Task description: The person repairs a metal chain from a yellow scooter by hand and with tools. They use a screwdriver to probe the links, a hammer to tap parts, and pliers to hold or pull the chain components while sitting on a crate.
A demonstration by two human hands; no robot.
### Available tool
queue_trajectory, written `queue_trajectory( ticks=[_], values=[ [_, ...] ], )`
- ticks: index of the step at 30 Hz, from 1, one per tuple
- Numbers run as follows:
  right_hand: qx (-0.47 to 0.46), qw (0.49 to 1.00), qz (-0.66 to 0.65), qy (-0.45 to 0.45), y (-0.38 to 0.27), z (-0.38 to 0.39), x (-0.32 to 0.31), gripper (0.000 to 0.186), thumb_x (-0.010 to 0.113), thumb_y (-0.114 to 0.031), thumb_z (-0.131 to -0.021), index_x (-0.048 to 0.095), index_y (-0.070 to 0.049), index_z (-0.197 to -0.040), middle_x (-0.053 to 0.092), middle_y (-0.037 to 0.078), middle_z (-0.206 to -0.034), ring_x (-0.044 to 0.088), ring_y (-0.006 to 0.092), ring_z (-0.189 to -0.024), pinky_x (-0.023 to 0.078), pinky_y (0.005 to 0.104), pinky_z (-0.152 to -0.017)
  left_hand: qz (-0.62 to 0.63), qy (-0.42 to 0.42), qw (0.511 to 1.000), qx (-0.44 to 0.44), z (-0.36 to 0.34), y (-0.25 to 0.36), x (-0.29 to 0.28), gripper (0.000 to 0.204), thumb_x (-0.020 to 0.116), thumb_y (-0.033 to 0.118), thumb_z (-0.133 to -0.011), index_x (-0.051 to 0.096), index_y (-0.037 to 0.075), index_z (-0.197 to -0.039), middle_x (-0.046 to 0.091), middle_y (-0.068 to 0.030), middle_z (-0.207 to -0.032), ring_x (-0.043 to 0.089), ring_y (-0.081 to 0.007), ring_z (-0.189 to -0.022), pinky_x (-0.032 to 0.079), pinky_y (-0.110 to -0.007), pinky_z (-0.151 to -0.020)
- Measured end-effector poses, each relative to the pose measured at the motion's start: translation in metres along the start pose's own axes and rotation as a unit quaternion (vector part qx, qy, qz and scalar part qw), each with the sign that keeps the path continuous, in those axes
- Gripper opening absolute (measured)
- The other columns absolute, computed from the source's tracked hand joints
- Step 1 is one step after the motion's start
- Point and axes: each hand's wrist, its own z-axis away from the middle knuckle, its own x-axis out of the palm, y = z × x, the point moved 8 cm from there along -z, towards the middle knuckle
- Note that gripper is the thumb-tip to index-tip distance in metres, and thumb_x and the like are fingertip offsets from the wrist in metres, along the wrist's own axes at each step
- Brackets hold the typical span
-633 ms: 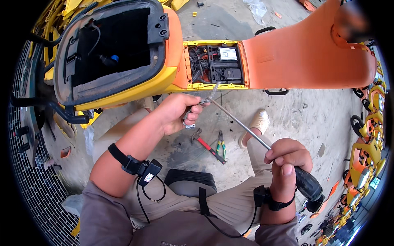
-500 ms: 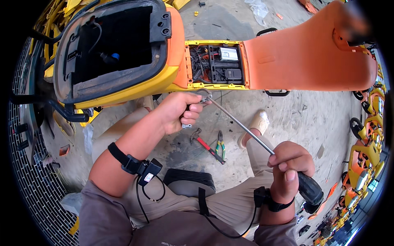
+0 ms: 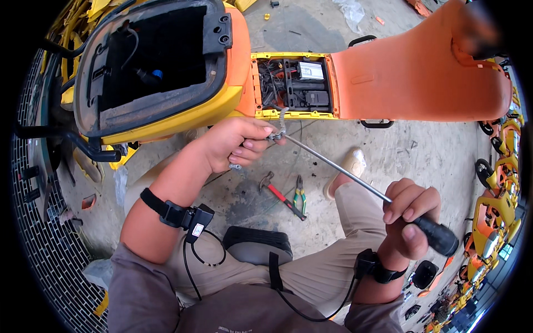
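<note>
My left hand [image 3: 241,141] is closed around small grey metal pieces [image 3: 276,134] just below the near edge of an open compartment [image 3: 306,111] full of wires and electronic boxes on an orange and yellow scooter [image 3: 217,111]. In my right hand [image 3: 408,213] is a long screwdriver [image 3: 336,165] gripped by its black handle, angled up to the left with its tip at the metal in my left hand. Whether the tip sits inside the metal is too small to tell.
A red-handled hammer [image 3: 280,197] and green-handled pliers [image 3: 300,197] lie on the concrete floor between my legs. An open storage box [image 3: 116,116] is left of the compartment, an orange seat section [image 3: 411,89] right. Yellow scooters [image 3: 486,211] line the right side; yellow panels are piled top left.
My right hand has moved to the right with the screwdriver handle, its fingers shifting on it. My left hand has moved slightly left and up, and the metal piece has changed angle.
</note>
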Motion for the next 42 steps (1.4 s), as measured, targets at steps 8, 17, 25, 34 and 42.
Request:
queue_trajectory(
  ticks=[8, 17, 25, 34, 42],
  values=[
    [-0.024, 0.998, -0.044, -0.032, 0.011, -0.006, -0.023, 0.011, 0.057, -0.014, -0.085, 0.062, -0.005, -0.089, 0.064, 0.013, -0.07, 0.048, 0.0187, -0.061, 0.039, 0.0344, -0.062, -0.102, -0.003, 0.995, -0.001, 0.003, 0.001, 0.003, 0.032, 0.047, 0.021, -0.105, 0.062, -0.005, -0.116, 0.034, 0.0085, -0.063, 0.026, -0.0016, -0.046, 0.022, -0.02, -0.04],
    [-0.044, 0.99, -0.099, 0.095, 0.034, -0.002, -0.028, 0.017, 0.046, -0.015, -0.099, 0.06, -0.006, -0.104, 0.05, 0.005, -0.062, 0.04, 0.013, -0.055, 0.035, 0.0259, -0.045, -0.227, 0.146, 0.962, 0.047, 0.0, 0.003, 0.006, 0.031, 0.049, 0.023, -0.106, 0.071, 0.002, -0.107, 0.039, 0.0067, -0.065, 0.03, -0.0043, -0.054, 0.027, -0.023, -0.048],
    [-0.009, 0.97, -0.122, 0.208, 0.038, -0.003, -0.017, 0.018, 0.043, -0.009, -0.097, 0.059, -0.004, -0.104, 0.046, 0.004, -0.061, 0.038, 0.0126, -0.053, 0.033, 0.0253, -0.045, -0.332, 0.26, 0.9, 0.111, -0.003, 0.009, 0.011, 0.03, 0.049, 0.022, -0.106, 0.071, 0.001, -0.106, 0.045, 0.0044, -0.067, 0.038, -0.0072, -0.06, 0.034, -0.025, -0.056],
    [0.026, 0.974, -0.063, 0.218, 0.032, -0.01, -0.004, 0.018, 0.046, -0.005, -0.091, 0.06, -0.001, -0.102, 0.051, 0.009, -0.062, 0.043, 0.0132, -0.051, 0.036, 0.0256, -0.047, -0.432, 0.309, 0.82, 0.213, -0.002, 0.014, 0.011, 0.033, 0.048, 0.021, -0.104, 0.072, -0.001, -0.102, 0.058, -0.0128, -0.069, 0.056, -0.0224, -0.068, 0.045, -0.038, -0.068],
    [0.087, 0.946, -0.038, 0.31, 0.038, -0.02, 0.005, 0.02, 0.047, -0.008, -0.095, 0.062, 0.0, -0.104, 0.049, 0.006, -0.063, 0.038, 0.0107, -0.049, 0.033, 0.0233, -0.046, -0.471, 0.331, 0.785, 0.227, -0.007, 0.01, 0.005, 0.031, 0.046, 0.02, -0.104, 0.069, -0.001, -0.101, 0.065, -0.0182, -0.081, 0.063, -0.0305, -0.075, 0.048, -0.041, -0.074]
  ],
)
